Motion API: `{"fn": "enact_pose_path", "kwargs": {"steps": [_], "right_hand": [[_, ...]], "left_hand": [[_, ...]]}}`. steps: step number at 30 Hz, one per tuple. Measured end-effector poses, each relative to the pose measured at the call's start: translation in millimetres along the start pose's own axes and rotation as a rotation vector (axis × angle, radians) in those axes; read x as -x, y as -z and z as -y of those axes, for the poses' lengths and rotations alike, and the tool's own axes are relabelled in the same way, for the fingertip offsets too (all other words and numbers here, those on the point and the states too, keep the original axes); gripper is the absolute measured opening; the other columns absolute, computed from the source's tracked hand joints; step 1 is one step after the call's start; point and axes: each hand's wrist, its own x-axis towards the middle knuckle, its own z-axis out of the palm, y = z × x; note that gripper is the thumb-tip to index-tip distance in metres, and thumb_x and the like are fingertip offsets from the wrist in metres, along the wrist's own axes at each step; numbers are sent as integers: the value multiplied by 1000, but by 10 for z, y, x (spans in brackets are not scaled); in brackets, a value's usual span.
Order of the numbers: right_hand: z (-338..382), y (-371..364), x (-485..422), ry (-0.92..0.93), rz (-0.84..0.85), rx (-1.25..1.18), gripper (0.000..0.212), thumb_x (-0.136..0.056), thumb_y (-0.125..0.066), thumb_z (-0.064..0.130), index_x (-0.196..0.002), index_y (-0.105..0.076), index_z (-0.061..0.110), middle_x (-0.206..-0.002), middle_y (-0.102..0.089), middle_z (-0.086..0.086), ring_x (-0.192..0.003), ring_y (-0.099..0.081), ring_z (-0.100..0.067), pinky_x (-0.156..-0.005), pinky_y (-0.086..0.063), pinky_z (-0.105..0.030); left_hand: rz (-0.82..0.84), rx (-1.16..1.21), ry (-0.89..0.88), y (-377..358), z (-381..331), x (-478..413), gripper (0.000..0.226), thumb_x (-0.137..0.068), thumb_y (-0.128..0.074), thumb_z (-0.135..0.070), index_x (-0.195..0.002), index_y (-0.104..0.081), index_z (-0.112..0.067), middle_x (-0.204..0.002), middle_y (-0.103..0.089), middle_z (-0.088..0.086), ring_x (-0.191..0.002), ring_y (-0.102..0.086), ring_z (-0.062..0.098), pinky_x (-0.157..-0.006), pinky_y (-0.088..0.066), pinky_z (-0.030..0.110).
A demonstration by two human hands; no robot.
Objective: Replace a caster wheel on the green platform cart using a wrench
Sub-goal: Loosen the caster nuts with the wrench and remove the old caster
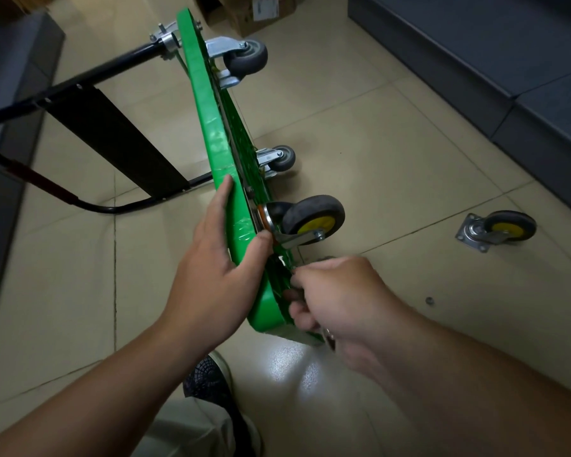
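Two yellow-hubbed wheels show: the mounted caster (pixel 314 216) sits by the near corner of the green cart (pixel 211 127), which stands on edge on the tiles (pixel 376 143), and the loose caster (pixel 498 230) lies to the right, near a small nut (pixel 428 300). The left hand (pixel 218 265) clasps the cart's rim; the right hand (pixel 337 295) curls round a mostly hidden metal tool (pixel 329 339). The cardboard box (pixel 244 24) has an unreadable label.

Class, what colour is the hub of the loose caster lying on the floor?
Yellow: the loose caster hub, head view.
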Motion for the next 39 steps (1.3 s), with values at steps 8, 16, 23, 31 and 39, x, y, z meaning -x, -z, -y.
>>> {"fn": "enact_pose_path", "kwargs": {"steps": [8,16,23,31,39], "right_hand": [[207,-28,-23,-68,43,-2,16,-88,-52,-6,-79,-60,4,-60,-50,-10,-40,-45,-16,-41,-32,-24],[5,-16,-35,77,29,114,21,-96,-58,0,-83,-74,3,-45,-51,-2,-33,-42,-11,-37,-36,-18],[-111,43,-71,225,43,307,16,-97,-60,8,-101,-75,11,-70,-71,-6,-46,-57,-12,-45,-44,-22],[-665,202,-180,616,34,467,44,-101,-58,8,-142,-60,24,-113,-70,6,-101,-70,-7,-90,-59,-30],[-1117,302,-990,815,-1,837,70,-89,-67,-6,-153,-43,11,-131,-65,-15,-107,-63,-26,-81,-53,-32]], "left_hand": [[-9,-12,-14,0,40,-5,75,-92,-41,-64,-161,-14,-53,-162,-37,-18,-142,-42,3,-119,-38,42],[-26,-17,-19,10,19,-14,82,-86,-54,-55,-161,-21,-49,-156,-46,-15,-139,-50,9,-115,-44,46],[-34,30,10,-9,7,-41,81,-83,-58,-50,-158,-27,-51,-144,-58,-7,-122,-65,21,-102,-54,50],[-39,64,-9,-12,2,-48,81,-82,-62,-50,-156,-30,-53,-133,-54,-29,-105,-71,21,-93,-59,49],[-30,90,-13,-18,84,-57,82,-80,-65,-47,-155,-33,-54,-113,-52,-52,-87,-76,7,-72,-64,30]]}}
